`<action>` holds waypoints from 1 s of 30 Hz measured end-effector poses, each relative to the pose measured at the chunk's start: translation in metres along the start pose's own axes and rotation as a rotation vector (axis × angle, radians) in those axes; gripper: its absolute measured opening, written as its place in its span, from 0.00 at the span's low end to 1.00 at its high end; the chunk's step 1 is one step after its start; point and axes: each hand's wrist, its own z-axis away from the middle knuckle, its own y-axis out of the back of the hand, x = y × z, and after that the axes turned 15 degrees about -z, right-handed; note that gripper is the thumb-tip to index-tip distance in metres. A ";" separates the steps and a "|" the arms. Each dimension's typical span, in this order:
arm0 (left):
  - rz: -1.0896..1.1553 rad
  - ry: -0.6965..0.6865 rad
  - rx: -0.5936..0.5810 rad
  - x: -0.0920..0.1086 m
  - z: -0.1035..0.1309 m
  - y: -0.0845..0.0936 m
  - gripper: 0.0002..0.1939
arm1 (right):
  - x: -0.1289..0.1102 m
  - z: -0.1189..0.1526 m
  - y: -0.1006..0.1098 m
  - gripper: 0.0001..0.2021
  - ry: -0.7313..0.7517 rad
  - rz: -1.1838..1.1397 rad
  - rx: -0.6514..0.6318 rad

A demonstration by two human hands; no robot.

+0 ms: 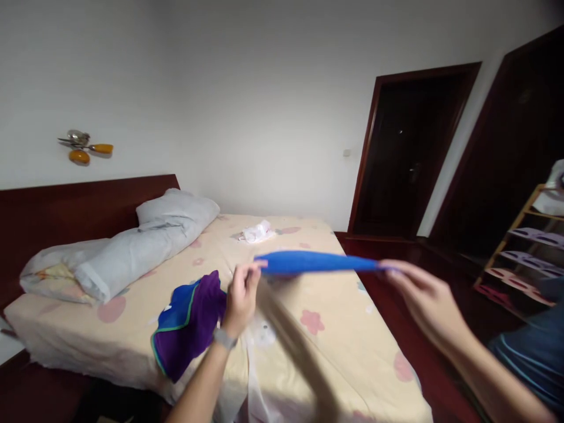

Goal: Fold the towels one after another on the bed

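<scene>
A blue cloth (308, 262) is stretched level between my hands above the bed, seen nearly edge-on as a narrow band. My left hand (242, 294), with a grey band on its wrist, pinches the cloth's left end. At the right end, the fingers of my right hand (414, 282) are closed on its tip, beyond the bed's right edge. To the left of my left hand, a purple and blue cloth (194, 320) with green edging lies crumpled on the bed, partly covered by that hand.
The bed (343, 317) has a pale flowered sheet; a blurred brownish band crosses it. A bunched grey quilt (145, 247) lies by the headboard (88, 205), and a small white bundle (258, 232) farther back. A shoe rack (524, 247) stands right, near a dark door (414, 158).
</scene>
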 end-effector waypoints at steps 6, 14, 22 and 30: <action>-0.163 0.372 -0.426 -0.131 0.207 -0.060 0.21 | 0.172 0.180 -0.035 0.20 -0.344 0.035 -0.214; -0.243 0.371 -0.456 -0.165 0.253 -0.071 0.25 | 0.243 0.255 -0.060 0.28 -0.329 0.158 -0.038; -0.416 0.286 -0.246 -0.165 0.236 -0.085 0.20 | 0.226 0.220 -0.048 0.27 -0.341 0.186 -0.048; -0.337 0.357 -0.560 -0.170 0.217 -0.115 0.14 | 0.271 0.218 -0.048 0.23 -0.455 0.176 -0.173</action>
